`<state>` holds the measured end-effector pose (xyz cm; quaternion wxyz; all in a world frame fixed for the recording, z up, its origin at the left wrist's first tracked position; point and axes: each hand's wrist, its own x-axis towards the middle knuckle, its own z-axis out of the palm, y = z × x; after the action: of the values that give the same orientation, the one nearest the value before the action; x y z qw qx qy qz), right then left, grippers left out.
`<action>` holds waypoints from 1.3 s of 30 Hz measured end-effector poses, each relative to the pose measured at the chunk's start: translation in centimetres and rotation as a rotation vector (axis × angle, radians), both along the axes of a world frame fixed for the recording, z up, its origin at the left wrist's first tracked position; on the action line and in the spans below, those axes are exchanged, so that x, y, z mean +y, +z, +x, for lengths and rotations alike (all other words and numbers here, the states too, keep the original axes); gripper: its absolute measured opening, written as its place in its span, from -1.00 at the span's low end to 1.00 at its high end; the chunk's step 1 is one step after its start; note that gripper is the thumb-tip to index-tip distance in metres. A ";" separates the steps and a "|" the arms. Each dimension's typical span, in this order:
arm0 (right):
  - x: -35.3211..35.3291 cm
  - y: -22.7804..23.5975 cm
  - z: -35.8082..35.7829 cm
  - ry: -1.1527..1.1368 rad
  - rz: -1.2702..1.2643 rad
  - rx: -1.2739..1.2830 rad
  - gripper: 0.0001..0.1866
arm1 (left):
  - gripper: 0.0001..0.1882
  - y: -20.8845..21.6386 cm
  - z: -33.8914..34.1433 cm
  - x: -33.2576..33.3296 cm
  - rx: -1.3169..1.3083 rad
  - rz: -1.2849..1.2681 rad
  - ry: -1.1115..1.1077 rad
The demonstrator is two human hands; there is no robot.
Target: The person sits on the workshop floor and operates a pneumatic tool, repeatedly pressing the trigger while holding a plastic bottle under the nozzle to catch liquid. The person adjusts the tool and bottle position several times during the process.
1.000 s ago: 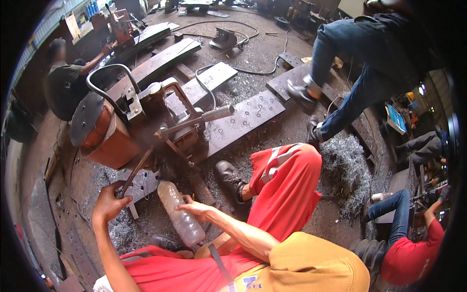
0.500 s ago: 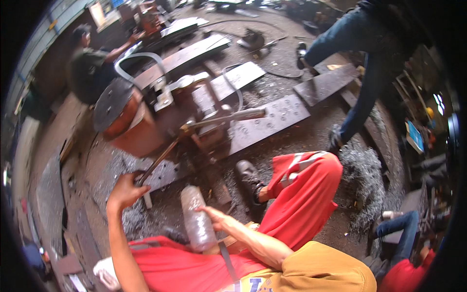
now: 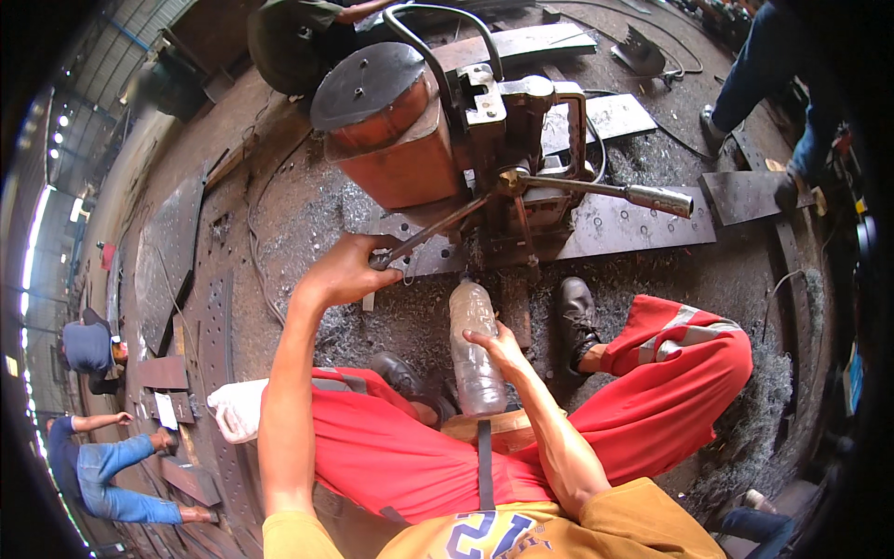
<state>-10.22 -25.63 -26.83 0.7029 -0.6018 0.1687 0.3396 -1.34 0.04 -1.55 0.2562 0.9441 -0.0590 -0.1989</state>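
Observation:
My left hand (image 3: 343,268) is closed round the end of a dark lever arm (image 3: 438,226) on a magnetic drilling machine (image 3: 400,172). A second arm with a metal grip (image 3: 659,199) sticks out to the right from the same hub. My right hand (image 3: 501,352) holds a clear, ribbed plastic bottle (image 3: 480,384) between my knees. The bottle stands nearly upright, its narrow end toward the machine, and looks cloudy inside. Beneath the machine lies a steel plate (image 3: 643,222) with drilled holes. The drill's tip is hard to make out.
Metal shavings (image 3: 754,401) are heaped at the right and scattered round my shoes. A white jug (image 3: 237,410) stands by my left leg. Perforated steel plates (image 3: 168,252) lie at the left. Co-workers are at the far side, far right and left; cables cross the floor.
The view has swung left, so the machine and bottle now appear farther right, and a person at the left has come into sight. Both hands keep their holds.

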 end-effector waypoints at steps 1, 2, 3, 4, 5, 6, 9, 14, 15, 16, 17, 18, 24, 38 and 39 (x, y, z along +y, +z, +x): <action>0.1 0.0 0.0 0.005 -0.025 -0.021 -0.15 | -0.54 0.1 0.0 -0.1 0.005 0.001 0.000; 0.1 -0.6 0.2 0.008 -0.051 -0.043 -0.15 | -0.53 0.2 0.0 -0.3 0.008 -0.010 0.003; 0.1 -1.1 0.3 0.011 -0.076 -0.066 -0.16 | -0.53 0.3 0.0 -0.5 0.011 -0.021 0.006; 0.0 -1.6 0.2 0.013 -0.107 -0.074 -0.16 | -0.53 0.4 0.1 -0.6 0.014 -0.032 0.010; 0.0 -1.8 0.1 0.018 -0.137 -0.084 -0.17 | -0.52 0.2 0.1 -0.4 0.004 -0.030 0.004; 0.0 -1.9 0.1 0.023 -0.168 -0.094 -0.17 | -0.52 -0.1 0.2 -0.2 -0.005 -0.028 -0.002; 0.1 -1.5 0.1 0.043 -0.278 -0.091 -0.11 | -0.50 0.0 0.3 -0.2 0.001 0.001 -0.005; -0.4 0.0 0.4 0.087 -0.161 0.002 -0.22 | -0.48 0.1 0.1 0.0 -0.025 0.011 -0.017; -0.6 0.1 0.4 0.091 -0.149 0.017 -0.25 | -0.48 0.3 0.1 -0.3 -0.030 0.001 -0.016; -0.7 -0.1 0.3 0.087 -0.155 0.014 -0.27 | -0.48 0.5 0.2 -0.5 -0.034 -0.010 -0.015; -0.6 -0.6 0.2 0.086 -0.158 0.010 -0.29 | -0.47 0.3 0.2 -0.3 -0.044 -0.017 -0.022; -0.5 -1.0 0.1 0.085 -0.161 0.007 -0.31 | -0.47 0.1 0.2 -0.1 -0.054 -0.025 -0.028; -0.8 -0.8 0.1 0.117 -0.156 0.023 -0.21 | -0.46 0.4 0.2 -0.3 0.001 -0.010 0.003; -1.2 0.3 0.6 0.098 -0.216 0.040 -0.11 | -0.43 -0.2 0.1 0.2 -0.053 -0.027 -0.025; -1.3 -0.1 0.6 0.088 -0.233 0.042 -0.10 | -0.43 0.1 0.2 -0.1 -0.023 -0.029 -0.015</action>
<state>-9.60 -26.97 -26.92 0.6092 -0.6788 0.1950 0.3608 -1.14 -0.08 -1.43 0.2676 0.9420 -0.0717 -0.1893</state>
